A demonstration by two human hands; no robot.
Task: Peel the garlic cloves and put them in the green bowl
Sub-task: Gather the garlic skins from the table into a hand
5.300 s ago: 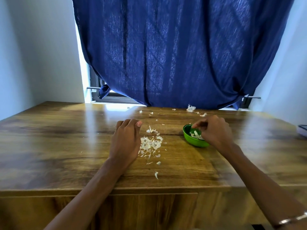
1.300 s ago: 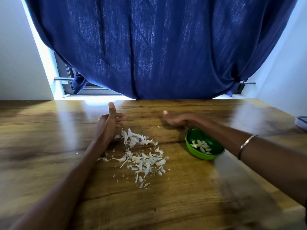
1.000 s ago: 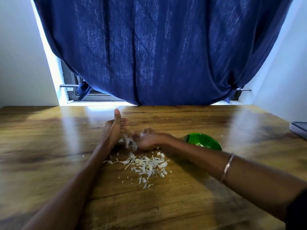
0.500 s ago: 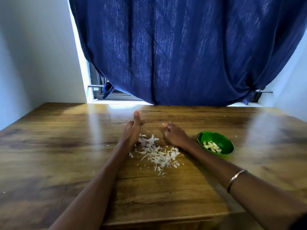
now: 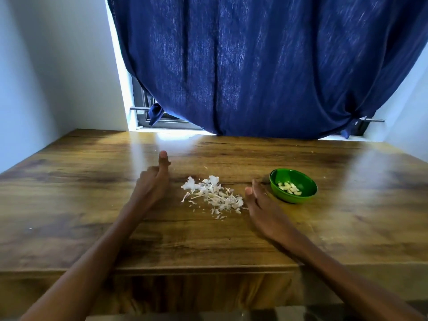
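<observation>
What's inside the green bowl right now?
The small round green bowl holds a few pale peeled garlic cloves. Anything beneath them is hidden.

Wooden table (image 5: 92, 205): green bowl (image 5: 306, 195), probably peels (image 5: 214, 195).

Both forearms reach forward and converge slightly toward each other. The left hand (image 5: 154, 181) stands on its little-finger edge, palm turned inward to face the right, thumb pointing straight up and away, fingers loosely curled beneath it and holding nothing. The right hand (image 5: 260, 203) mirrors it, also set on its outer edge, palm facing the left, fingers extended forward and close together, thumb lying along the top. The fingertips of the two hands stay well apart.
</observation>
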